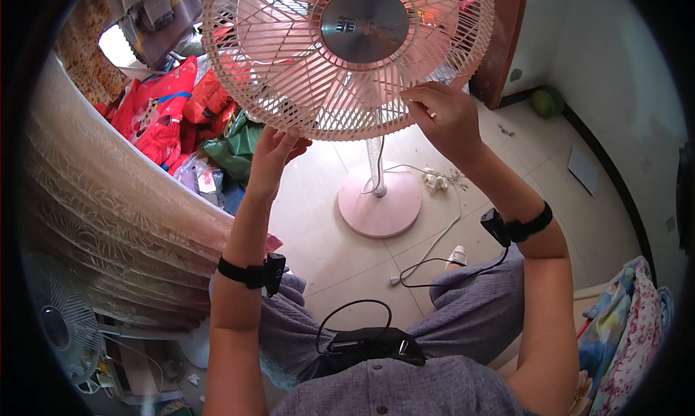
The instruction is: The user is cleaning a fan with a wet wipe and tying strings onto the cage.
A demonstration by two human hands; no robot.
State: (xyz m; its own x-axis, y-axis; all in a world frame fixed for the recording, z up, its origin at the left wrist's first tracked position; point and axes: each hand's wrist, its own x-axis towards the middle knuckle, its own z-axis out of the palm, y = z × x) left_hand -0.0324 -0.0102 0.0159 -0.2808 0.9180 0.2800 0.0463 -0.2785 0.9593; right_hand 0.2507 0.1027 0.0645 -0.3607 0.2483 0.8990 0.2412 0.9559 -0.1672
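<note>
A pink standing fan (380, 217) stands on the floor in front of me, its round base below and its head at the top of the view. The pale pink wire guard (289, 101) covers pink blades, with a grey disc (365, 26) at its centre. At the guard's lower left edge, my left hand (271, 159) is closed on the rim, some fingertips hidden behind it. My right hand (450, 123) grips the lower right part of the guard, with fingers bent against the wires. Each forearm wears a black strap with a small device.
A white power cord (443, 231) trails over the tiles from the fan. Red clothes (159, 112) and plastic bags are heaped at the left behind a lace curtain (108, 191). A second fan (61, 329) lies lower left. A green round object (547, 102) sits by the right wall.
</note>
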